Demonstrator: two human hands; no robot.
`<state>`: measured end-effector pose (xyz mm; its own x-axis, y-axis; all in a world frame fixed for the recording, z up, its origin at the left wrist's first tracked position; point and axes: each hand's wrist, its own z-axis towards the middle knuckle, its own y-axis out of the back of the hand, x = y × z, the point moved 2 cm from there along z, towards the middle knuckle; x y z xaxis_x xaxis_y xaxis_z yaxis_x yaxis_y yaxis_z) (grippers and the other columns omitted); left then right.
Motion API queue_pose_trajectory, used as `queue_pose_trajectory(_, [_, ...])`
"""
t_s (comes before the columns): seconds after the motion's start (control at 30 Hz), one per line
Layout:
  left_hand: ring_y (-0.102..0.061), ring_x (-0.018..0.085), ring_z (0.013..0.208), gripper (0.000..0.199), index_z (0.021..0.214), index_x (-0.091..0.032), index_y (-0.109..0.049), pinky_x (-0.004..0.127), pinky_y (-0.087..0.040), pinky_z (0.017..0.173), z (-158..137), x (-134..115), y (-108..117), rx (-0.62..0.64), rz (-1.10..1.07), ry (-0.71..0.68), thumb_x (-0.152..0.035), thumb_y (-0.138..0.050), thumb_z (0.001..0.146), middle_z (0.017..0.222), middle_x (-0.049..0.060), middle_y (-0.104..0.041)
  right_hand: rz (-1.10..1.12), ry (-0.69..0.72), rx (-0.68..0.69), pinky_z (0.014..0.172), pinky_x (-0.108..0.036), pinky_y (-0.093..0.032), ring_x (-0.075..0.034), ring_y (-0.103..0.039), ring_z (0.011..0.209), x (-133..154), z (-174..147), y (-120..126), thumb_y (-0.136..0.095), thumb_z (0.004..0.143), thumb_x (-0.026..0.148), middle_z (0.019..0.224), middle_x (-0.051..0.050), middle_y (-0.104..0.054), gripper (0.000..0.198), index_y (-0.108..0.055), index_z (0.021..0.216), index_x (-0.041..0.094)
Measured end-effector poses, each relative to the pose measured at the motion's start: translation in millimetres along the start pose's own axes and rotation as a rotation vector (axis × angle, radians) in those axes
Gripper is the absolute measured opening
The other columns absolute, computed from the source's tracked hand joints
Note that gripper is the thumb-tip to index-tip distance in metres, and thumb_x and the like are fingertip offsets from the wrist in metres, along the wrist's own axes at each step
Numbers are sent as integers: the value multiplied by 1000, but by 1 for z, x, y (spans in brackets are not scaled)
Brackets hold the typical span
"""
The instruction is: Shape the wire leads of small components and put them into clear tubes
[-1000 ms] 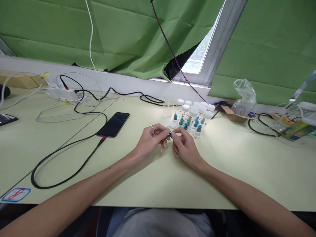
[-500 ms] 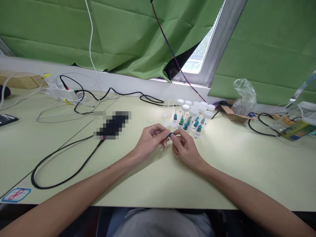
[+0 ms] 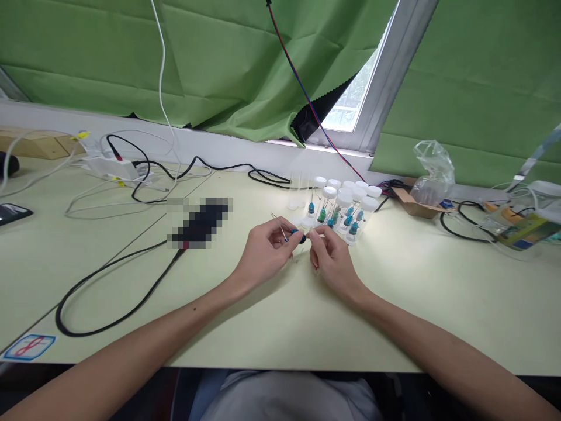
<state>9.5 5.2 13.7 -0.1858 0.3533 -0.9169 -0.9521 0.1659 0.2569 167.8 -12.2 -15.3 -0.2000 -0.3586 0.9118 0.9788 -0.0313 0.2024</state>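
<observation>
Holding a small, round, dark-blue piece over a pale green tabletop

Nearest, at the front left, lies a white paper label with blue edging and a red mark; a looped black cable runs beyond it. Farther in, the left hand pinches the piece between thumb and fingers, a thin, bent, silvery wire rising from the same grasp. The right hand is just beside it, thumb and forefinger narrowed together; I cannot tell whether they grip anything. Behind the hands, clear upright cylinders with white caps stand clustered, blue and green pieces inside. Beyond, to the right, a clear plastic bag sits in a brown cardboard tray. Green cloth curtains hang farthest back.
</observation>
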Motion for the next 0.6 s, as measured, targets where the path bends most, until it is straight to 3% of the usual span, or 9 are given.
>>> queue_pose_trajectory(0.27, [-46, 11, 53, 25, 70, -19, -61, 24, -36, 53, -1, 5, -4, 44, 238, -116, -39, -64, 84, 58, -2, -55, -14, 103, -55, 51, -25, -40, -12, -46, 54, 5, -2, 2, -47, 99, 45, 63, 3, -47, 28, -57, 89, 21])
queue_pose_trajectory(0.4, [-43, 10, 51, 29, 66, -18, -61, 24, -32, 51, 1, 5, -5, 71, 314, -97, -40, -64, 84, 56, -3, -55, -56, 155, -47, 54, -25, -42, -11, -48, 57, 6, -1, 1, -52, 97, 42, 69, 2, -52, 24, -58, 88, 20])
queue_pose_trajectory(0.6, [-40, 9, 49, 33, 63, -17, -60, 24, -31, 51, 2, 5, -4, 75, 384, -84, -43, -66, 83, 51, -4, -51, -58, 171, -58, 54, -25, -42, -11, -47, 53, 3, 0, 3, -46, 100, 40, 60, 4, -48, 27, -59, 89, 19])
